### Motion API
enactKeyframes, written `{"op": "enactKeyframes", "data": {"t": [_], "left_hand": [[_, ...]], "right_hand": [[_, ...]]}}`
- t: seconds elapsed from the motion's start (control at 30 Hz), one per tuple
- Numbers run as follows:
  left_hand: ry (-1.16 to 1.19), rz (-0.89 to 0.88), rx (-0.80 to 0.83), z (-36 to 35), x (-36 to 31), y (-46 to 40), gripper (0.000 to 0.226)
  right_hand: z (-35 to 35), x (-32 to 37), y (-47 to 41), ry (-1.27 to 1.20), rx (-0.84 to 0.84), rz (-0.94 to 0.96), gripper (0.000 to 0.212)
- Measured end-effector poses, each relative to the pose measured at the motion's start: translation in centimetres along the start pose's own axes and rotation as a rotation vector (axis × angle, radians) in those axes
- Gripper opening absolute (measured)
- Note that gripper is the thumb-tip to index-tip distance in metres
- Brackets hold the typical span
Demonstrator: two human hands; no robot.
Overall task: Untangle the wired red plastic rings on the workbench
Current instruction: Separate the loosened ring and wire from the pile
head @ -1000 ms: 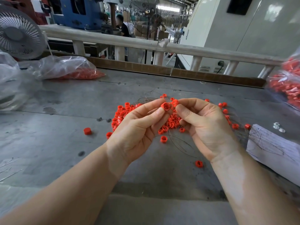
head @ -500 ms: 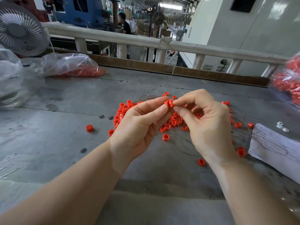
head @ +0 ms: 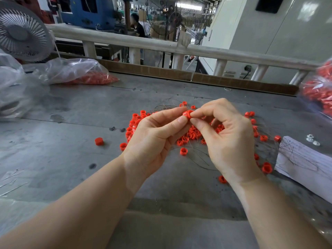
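Note:
A heap of small red plastic rings (head: pixel 190 132) tangled in thin wire lies mid-way across the grey workbench (head: pixel 62 155). Above the heap, my left hand (head: pixel 152 135) and my right hand (head: pixel 228 135) meet at one red ring (head: pixel 186 114). Both pinch it between thumb and forefinger, left from the left side, right from the right side. Loose single rings lie around, one at the left (head: pixel 98 141), one below the heap (head: pixel 183 151), one near my right wrist (head: pixel 267 167). Fine wires (head: pixel 197 159) trail under my right hand.
A clear bag with red rings (head: pixel 77 72) lies at the back left beside a fan (head: pixel 21 31). Another bag of red rings (head: pixel 321 90) hangs at the right edge. A white paper sheet (head: pixel 303 162) and small white nuts (head: pixel 311 140) lie on the right. A cardboard strip and railing (head: pixel 179 47) bound the far edge.
My right hand has turned palm-down and closed in on the ring from the right. Both hands have lifted slightly and stay joined on that ring.

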State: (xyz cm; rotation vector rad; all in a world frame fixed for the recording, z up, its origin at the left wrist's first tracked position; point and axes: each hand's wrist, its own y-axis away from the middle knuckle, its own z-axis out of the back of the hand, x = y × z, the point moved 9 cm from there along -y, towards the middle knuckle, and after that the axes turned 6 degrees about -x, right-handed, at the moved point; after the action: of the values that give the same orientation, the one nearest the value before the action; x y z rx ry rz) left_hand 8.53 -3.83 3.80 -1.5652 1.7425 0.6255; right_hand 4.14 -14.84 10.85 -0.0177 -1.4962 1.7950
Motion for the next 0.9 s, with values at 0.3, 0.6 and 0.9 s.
{"op": "enactKeyframes", "data": {"t": [0.3,0.6,0.9], "left_hand": [[-0.019,-0.006,0.001,-0.13,-0.17,0.13,0.018],[-0.044,-0.011,-0.043,0.05,-0.29,0.29,0.018],[-0.052,-0.018,-0.064,0.12,-0.37,0.36,0.018]], "right_hand": [[0.00,0.17,0.04,-0.012,-0.001,0.008,0.006],[-0.03,0.38,0.11,0.021,-0.007,0.020,0.003],[-0.21,0.48,0.13,0.064,-0.002,0.052,0.003]]}}
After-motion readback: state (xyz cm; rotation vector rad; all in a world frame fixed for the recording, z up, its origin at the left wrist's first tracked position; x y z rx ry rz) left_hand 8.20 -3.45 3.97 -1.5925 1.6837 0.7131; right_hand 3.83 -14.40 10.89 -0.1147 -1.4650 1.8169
